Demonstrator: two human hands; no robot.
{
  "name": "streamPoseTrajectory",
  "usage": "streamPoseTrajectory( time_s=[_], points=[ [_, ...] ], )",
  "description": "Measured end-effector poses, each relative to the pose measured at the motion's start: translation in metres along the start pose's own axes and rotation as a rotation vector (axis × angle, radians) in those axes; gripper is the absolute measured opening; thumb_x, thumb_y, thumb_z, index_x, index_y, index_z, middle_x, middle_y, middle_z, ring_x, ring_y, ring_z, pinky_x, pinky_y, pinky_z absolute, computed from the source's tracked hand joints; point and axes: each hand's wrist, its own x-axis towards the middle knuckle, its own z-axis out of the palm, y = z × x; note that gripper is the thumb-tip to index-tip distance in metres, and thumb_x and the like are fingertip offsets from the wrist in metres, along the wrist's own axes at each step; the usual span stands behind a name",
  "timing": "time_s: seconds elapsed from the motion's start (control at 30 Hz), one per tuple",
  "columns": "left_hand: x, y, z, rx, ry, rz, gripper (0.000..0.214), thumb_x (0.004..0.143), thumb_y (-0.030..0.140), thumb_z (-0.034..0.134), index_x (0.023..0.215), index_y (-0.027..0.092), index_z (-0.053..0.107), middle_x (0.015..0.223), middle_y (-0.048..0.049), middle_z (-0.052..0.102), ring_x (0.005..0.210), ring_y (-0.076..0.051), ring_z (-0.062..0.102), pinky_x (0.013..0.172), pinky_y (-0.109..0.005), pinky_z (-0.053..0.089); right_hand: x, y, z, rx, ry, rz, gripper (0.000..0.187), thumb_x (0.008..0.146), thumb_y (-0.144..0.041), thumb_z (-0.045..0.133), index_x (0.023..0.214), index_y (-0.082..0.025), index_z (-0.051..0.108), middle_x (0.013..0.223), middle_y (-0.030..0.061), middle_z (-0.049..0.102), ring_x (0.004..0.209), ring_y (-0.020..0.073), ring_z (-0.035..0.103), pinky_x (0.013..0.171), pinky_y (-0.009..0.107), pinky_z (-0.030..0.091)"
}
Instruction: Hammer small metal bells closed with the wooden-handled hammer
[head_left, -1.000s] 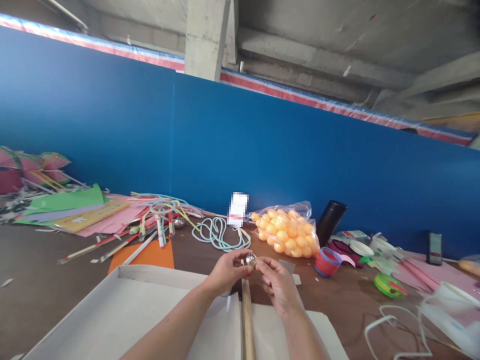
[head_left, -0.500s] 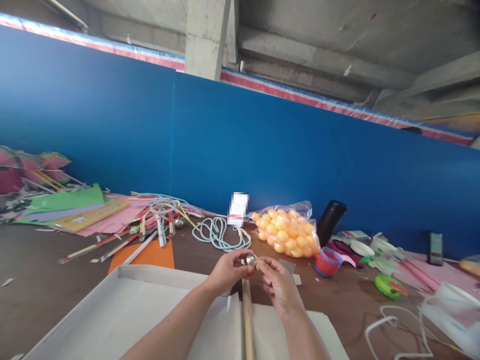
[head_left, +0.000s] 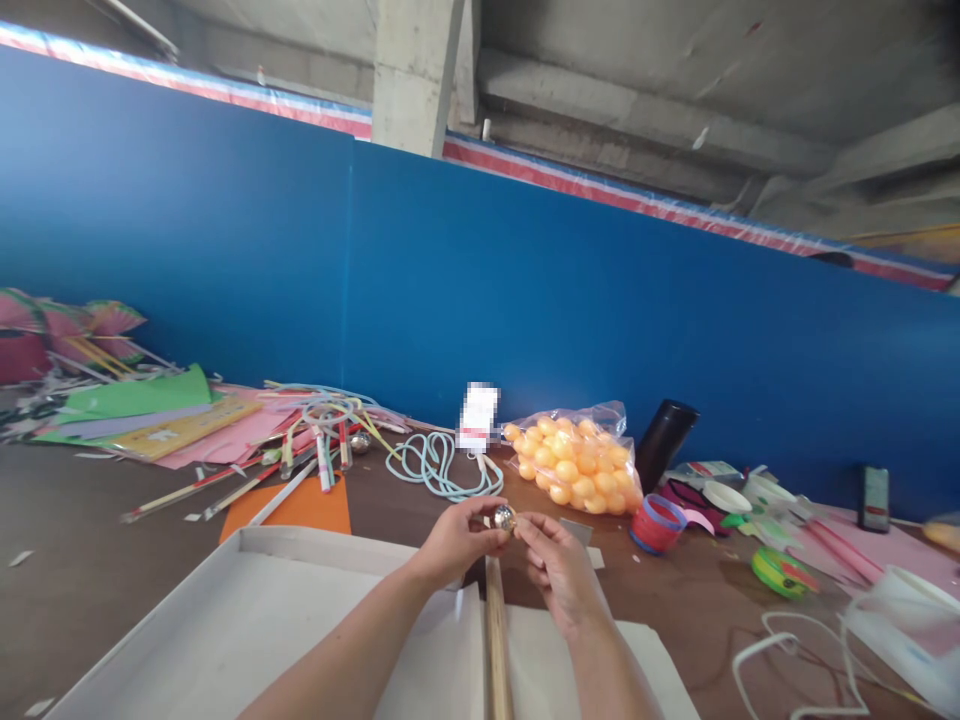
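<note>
A small shiny silver ball (head_left: 505,518) is held up between my two hands, above the front of the table. My left hand (head_left: 459,540) grips it from the left, thumb below and fingers above. From the other side, my right hand (head_left: 556,560) pinches at the ball's right edge with thumb and forefinger, the other fingers curled. Whether a small part sticks out at that edge is too fine to tell. Below the hands, a wooden stick (head_left: 497,640) lies lengthwise beside a shallow white box (head_left: 247,540).
Behind the hands are a coiled pale-blue cord (head_left: 442,470), a clear bag of orange balls (head_left: 574,465) and a black bottle (head_left: 666,440). Coloured paper (head_left: 142,395) and sticks lie left. Rolls of tape (head_left: 658,523), white cable (head_left: 750,655) and a dark phone (head_left: 874,498) are right.
</note>
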Motion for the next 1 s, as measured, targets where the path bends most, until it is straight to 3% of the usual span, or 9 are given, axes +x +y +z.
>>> streamPoseTrajectory(
  time_s=[1.0],
  points=[
    [-0.0011,0.0015,0.0013,0.004,0.014,-0.007,0.049,0.06,0.028,0.071,0.106,0.015,0.057,0.096,-0.0085,0.061,0.07,-0.015,0.059,0.063,-0.03,0.049,-0.0014,-0.0026,0.0007,-0.065,-0.015,-0.007,0.03,0.057,-0.037,0.074,0.074,-0.015,0.061,0.054,-0.0043,0.051,0.038,0.002,0.024,0.036,0.018,0.012]
  ],
)
